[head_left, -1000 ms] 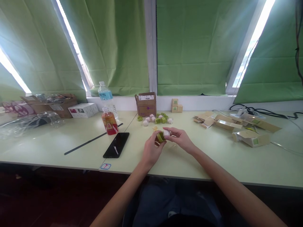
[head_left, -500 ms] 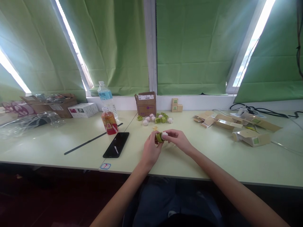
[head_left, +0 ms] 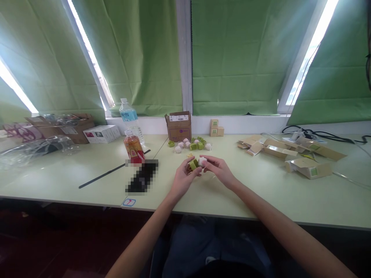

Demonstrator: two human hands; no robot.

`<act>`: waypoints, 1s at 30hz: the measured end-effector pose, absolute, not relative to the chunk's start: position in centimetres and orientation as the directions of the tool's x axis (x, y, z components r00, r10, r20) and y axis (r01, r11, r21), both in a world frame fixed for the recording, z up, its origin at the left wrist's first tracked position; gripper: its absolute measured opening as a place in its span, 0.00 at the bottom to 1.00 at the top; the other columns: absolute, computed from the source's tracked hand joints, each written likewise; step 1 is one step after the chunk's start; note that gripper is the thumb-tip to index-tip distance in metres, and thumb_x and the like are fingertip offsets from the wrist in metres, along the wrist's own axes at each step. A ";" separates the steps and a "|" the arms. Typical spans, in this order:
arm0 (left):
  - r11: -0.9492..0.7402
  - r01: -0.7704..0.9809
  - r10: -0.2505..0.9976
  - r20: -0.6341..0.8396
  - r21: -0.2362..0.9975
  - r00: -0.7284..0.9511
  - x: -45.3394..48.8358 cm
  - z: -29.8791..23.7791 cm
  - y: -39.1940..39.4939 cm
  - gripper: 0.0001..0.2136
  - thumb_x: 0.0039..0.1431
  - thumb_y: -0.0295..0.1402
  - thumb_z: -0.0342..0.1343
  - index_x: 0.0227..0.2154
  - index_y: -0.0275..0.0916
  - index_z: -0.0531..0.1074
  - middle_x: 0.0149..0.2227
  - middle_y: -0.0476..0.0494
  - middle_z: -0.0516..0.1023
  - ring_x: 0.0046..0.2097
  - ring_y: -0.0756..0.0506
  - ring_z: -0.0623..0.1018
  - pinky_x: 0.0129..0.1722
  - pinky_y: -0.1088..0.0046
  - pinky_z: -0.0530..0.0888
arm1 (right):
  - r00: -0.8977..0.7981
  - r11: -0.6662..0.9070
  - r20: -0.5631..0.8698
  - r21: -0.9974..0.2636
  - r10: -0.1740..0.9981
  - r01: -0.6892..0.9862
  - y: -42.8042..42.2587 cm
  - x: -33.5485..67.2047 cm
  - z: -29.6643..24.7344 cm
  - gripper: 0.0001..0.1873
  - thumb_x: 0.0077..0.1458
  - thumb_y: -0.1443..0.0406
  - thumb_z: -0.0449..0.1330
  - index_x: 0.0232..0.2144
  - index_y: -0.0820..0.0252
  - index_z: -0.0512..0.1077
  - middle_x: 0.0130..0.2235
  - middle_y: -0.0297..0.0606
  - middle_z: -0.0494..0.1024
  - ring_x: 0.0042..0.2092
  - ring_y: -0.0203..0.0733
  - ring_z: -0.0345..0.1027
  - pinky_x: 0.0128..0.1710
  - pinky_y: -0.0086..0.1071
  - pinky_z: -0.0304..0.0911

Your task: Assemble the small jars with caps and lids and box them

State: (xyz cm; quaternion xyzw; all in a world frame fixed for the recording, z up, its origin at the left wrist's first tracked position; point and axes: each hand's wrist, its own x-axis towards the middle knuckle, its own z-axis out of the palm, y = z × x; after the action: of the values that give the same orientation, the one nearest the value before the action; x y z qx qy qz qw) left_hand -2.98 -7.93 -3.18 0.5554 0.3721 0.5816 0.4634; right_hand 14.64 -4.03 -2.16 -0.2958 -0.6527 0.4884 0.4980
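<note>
Close together above the table (head_left: 246,193), my two hands each hold a small piece. My left hand (head_left: 182,179) is closed around a green, cup-like piece (head_left: 193,165). Between the thumb and fingers of my right hand (head_left: 222,172) is a white, rounded piece (head_left: 202,161), right beside the green one. Whether the two pieces touch is too small to tell. Just behind my left fingertips lie small yellow bits (head_left: 190,155). Farther back sits a cluster of similar green pieces (head_left: 199,145) and whitish-pink rounded pieces (head_left: 177,149).
An open cardboard box (head_left: 179,129) stands behind the cluster, with small tan boxes (head_left: 214,132) to its right. Unfolded cartons (head_left: 279,150) lie at right. To the left are a red drink bottle (head_left: 134,148), a water bottle (head_left: 129,116), a pixelated black phone (head_left: 142,177) and a dark strip (head_left: 101,176).
The white piece, formerly at the mouth of the green piece, is now slightly apart to its right in my right hand. My left hand has tilted the green piece and shifted a little left.
</note>
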 end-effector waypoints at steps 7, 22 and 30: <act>-0.251 -0.207 0.954 0.278 0.946 0.112 -3.9 -2.9 -7.8 0.33 0.56 0.40 0.69 0.64 0.38 0.68 0.48 0.42 0.80 0.46 0.45 0.80 0.56 0.59 0.75 | -0.293 0.349 0.392 -0.918 0.872 -0.189 -4.1 15.2 -1.4 0.24 0.50 0.52 0.72 0.46 0.57 0.78 0.39 0.39 0.83 0.39 0.42 0.74 0.42 0.39 0.71; -0.244 -0.162 0.963 0.259 0.956 0.078 -3.6 -2.1 -8.4 0.30 0.49 0.39 0.73 0.53 0.37 0.71 0.39 0.41 0.84 0.43 0.42 0.82 0.47 0.62 0.76 | -0.393 0.335 0.371 -0.928 0.841 -0.161 -4.5 15.2 -1.2 0.25 0.48 0.51 0.73 0.47 0.56 0.82 0.37 0.39 0.82 0.38 0.42 0.73 0.43 0.41 0.70; -0.207 -0.164 0.971 0.223 0.964 0.085 -3.5 -2.0 -8.7 0.29 0.48 0.36 0.74 0.53 0.35 0.73 0.40 0.42 0.84 0.42 0.43 0.82 0.48 0.64 0.75 | -0.470 0.410 0.410 -0.906 0.782 -0.108 -4.4 15.6 -0.8 0.17 0.53 0.52 0.70 0.42 0.54 0.85 0.42 0.40 0.78 0.39 0.41 0.73 0.42 0.37 0.70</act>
State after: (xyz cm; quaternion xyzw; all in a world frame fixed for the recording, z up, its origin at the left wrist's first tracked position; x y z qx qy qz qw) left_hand -3.55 -8.66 -1.97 0.5365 0.3763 0.5620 0.5047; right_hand 15.59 -4.38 -0.85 -0.2390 -0.7048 0.4879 0.4562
